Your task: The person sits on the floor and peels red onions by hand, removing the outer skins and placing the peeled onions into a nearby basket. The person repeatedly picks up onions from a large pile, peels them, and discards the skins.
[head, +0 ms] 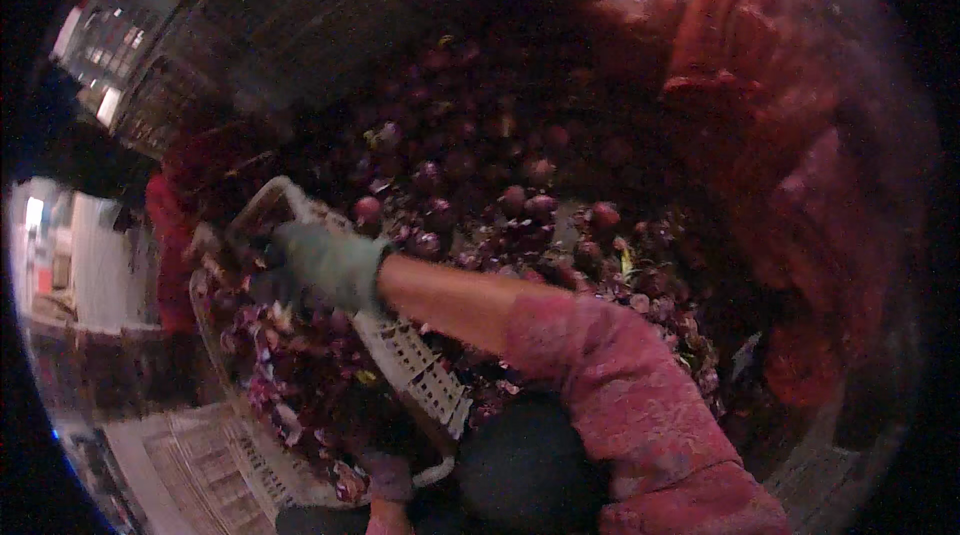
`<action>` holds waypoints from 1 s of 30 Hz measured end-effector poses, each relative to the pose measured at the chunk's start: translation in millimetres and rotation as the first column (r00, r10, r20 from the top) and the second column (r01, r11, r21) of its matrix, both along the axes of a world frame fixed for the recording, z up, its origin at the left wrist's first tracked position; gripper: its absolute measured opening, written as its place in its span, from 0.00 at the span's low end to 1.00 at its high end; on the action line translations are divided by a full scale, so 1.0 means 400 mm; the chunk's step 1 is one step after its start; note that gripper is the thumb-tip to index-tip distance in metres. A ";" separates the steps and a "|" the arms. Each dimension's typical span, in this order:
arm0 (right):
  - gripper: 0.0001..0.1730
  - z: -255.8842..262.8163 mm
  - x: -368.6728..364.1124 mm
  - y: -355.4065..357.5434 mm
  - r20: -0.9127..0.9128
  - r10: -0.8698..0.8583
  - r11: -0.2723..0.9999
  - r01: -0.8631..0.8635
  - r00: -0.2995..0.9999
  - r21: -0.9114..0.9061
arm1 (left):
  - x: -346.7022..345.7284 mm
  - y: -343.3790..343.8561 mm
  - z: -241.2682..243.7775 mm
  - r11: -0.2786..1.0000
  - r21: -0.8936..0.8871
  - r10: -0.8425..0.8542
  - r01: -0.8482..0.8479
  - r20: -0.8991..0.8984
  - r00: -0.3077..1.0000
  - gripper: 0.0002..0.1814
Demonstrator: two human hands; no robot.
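A pale perforated plastic crate (420, 370) lies lengthwise before me, holding red onions and loose purple skins (274, 385). My right hand (322, 265), in a green-grey knit work glove, reaches across to the crate's far end. Its fingers are dark and blurred there, so their grip is hidden. My left hand (390, 473), also gloved, is at the crate's near end by the rounded rim. Deep shadow hides its fingers. A pink patterned sleeve (645, 377) covers my right upper arm.
Beyond the crate spreads a heap of red onions (540, 205) with loose skins. Red mesh sacks (750, 47) rise at the right. Another pale slatted crate (187, 452) stands at lower left. A red-clothed shape, possibly a person (169, 250), is at the left.
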State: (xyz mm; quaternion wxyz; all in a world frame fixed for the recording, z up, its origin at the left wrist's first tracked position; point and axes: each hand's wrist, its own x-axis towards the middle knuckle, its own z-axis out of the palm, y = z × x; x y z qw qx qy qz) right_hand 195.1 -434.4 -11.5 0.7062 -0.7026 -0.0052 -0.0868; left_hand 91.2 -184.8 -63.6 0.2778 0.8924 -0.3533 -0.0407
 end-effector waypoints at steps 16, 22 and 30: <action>0.35 -0.555 -0.704 -0.566 -0.564 -0.783 0.608 0.131 0.261 -0.783 | 0.013 -0.070 0.055 0.979 0.195 -0.100 0.064 0.181 0.978 0.19; 0.37 -0.676 -0.716 -0.526 -0.528 -0.781 0.615 0.269 0.334 -0.741 | 0.020 -0.034 -0.013 0.985 0.169 -0.013 -0.020 0.195 0.981 0.20; 0.16 -0.776 -0.723 -0.459 -0.441 -0.758 0.530 0.848 0.480 0.012 | 0.007 0.005 -0.003 0.970 0.243 -0.081 0.009 0.289 0.954 0.20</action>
